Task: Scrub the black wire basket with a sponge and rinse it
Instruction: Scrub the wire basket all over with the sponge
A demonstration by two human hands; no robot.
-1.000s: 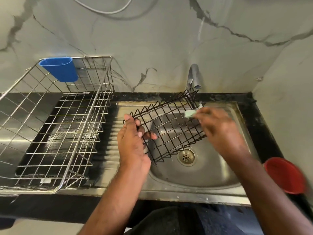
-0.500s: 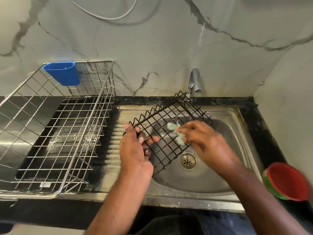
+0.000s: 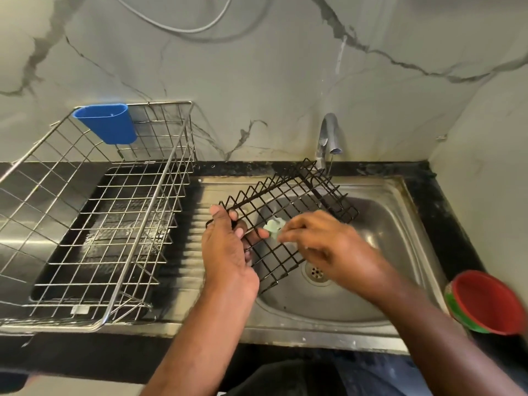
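A large silver wire dish rack (image 3: 94, 218) with a blue plastic cup holder (image 3: 107, 125) stands on the drainboard at left. The left hand (image 3: 225, 250) grips the near left edge of the black wire basket (image 3: 288, 212), tilted over the steel sink (image 3: 400, 224). The right hand (image 3: 325, 247) pinches a pale green sponge (image 3: 274, 226) against its mesh. A red bowl (image 3: 488, 302) sits far right.

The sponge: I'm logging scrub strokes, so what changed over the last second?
The right hand drew the sponge from the far corner of the black wire basket, near the tap, across the mesh toward the left hand. The left hand kept its grip on the near-left edge, over the sink.
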